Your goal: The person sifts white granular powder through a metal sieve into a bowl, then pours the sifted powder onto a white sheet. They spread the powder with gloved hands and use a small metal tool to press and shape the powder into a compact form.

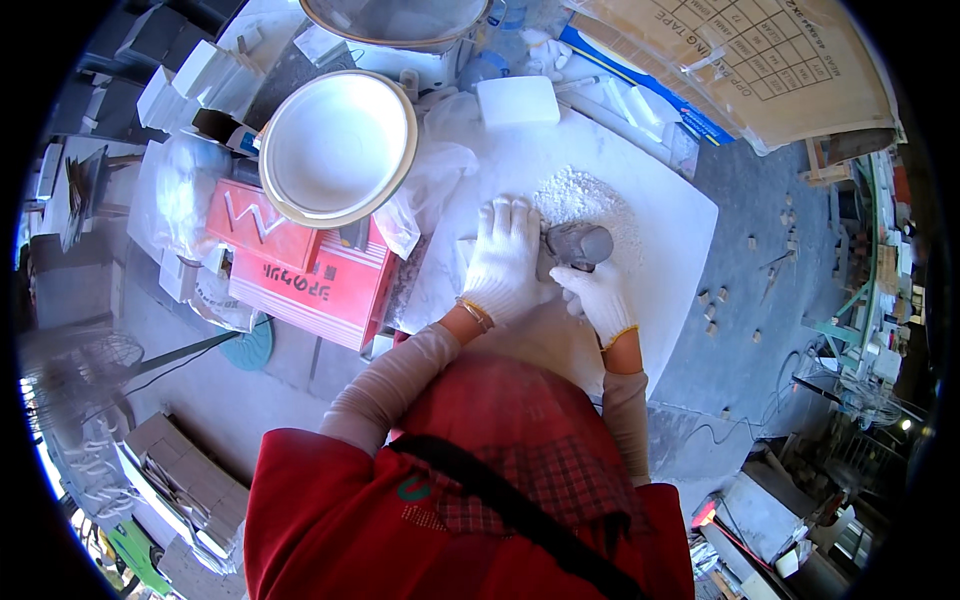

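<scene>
My left hand (503, 262), in a white knitted glove, lies with its fingers stretched out on a white piece (465, 252) whose edge shows beside the palm; the rest is hidden under the glove. Just to its right, my gloved right hand (598, 300) is closed round the handle of a hammer. The dark, blunt head of the hammer (582, 245) is next to the left fingers, close over the white slab tabletop (672, 235). Beyond the head lies a heap of crumbly white powder and chips (580, 195).
A white basin (335, 150) stands on red boxes (305, 285) at the left, beside a crumpled clear bag (440, 180). A white block (518, 102) lies at the back. A large carton (750, 60) fills the far right. Small blocks (711, 310) litter the floor.
</scene>
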The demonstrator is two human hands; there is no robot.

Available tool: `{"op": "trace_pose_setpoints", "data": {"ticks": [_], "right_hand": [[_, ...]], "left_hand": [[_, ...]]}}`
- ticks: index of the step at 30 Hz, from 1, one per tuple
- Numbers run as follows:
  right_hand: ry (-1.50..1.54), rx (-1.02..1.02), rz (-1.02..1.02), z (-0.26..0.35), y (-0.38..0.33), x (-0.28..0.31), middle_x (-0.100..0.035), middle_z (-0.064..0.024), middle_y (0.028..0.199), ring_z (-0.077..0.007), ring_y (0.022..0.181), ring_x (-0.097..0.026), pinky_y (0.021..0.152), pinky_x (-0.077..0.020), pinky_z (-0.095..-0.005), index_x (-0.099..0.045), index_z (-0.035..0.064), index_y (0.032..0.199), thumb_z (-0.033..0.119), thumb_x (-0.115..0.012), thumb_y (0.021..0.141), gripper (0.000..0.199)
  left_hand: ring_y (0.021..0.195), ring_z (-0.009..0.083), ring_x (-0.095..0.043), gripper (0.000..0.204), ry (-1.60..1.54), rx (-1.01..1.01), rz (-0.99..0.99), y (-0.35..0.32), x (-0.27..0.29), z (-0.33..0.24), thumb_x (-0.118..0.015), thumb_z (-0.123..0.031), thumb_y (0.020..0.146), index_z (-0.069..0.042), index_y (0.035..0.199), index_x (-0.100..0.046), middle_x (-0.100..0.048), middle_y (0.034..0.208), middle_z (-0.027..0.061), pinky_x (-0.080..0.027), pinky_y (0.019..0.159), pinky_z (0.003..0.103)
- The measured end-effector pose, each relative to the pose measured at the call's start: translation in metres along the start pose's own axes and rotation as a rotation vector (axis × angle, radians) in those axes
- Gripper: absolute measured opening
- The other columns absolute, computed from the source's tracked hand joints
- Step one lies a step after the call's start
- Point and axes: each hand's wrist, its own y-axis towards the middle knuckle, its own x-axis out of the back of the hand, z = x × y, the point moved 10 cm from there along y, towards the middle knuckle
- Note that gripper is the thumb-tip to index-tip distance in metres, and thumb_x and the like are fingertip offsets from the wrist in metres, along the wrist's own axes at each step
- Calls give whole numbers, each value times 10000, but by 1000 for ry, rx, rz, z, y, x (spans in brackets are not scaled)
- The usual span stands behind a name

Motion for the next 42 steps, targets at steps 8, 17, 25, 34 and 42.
{"op": "trace_pose_setpoints", "data": {"ticks": [8, 17, 25, 34, 42], "right_hand": [[62, 202, -227, 51, -41, 20, -739, -66, 831, -127, 686, -668, 621, -538, -300, -730, -49, 1189, 238, -880, 866, 458], [-43, 16, -18, 5, 1, 7, -672, -48, 764, -116, 539, -570, 498, -445, -281, -716, -1, 1015, 205, -827, 898, 261], [-315, 229, -220, 31, -4, 2, -785, -180, 965, -321, 849, -755, 776, -586, -407, -746, -12, 1147, 310, -833, 868, 435], [-156, 26, -52, 23, 7, 0, -706, -54, 827, -97, 607, -609, 523, -474, -263, -731, -12, 1173, 156, -805, 916, 316], [-453, 461, -287, 46, -2, -8, -779, -217, 985, -385, 921, -754, 840, -586, -468, -742, 6, 1135, 324, -818, 869, 421]], "left_hand": [[1316, 454, -459, 964, 57, -2, 24, 5, -8, 2, -797, -526, 717, 135, 1368, -536, -521, 1364, 276, -309, 1184, 569], [1320, 464, -459, 945, -8, -13, -6, 4, 0, 1, -787, -515, 709, 134, 1350, -540, -520, 1365, 290, -315, 1175, 576], [1335, 461, -454, 910, 35, 1, 9, 2, -10, 4, -762, -466, 731, 137, 1372, -530, -518, 1382, 290, -309, 1183, 581], [1378, 462, -433, 832, -20, 22, -31, -1, -10, 6, -768, -403, 727, 101, 1349, -537, -513, 1391, 274, -298, 1207, 595], [1372, 463, -432, 847, 4, 3, -16, -1, -7, 2, -720, -433, 791, 130, 1392, -522, -508, 1412, 282, -290, 1210, 589]]}}
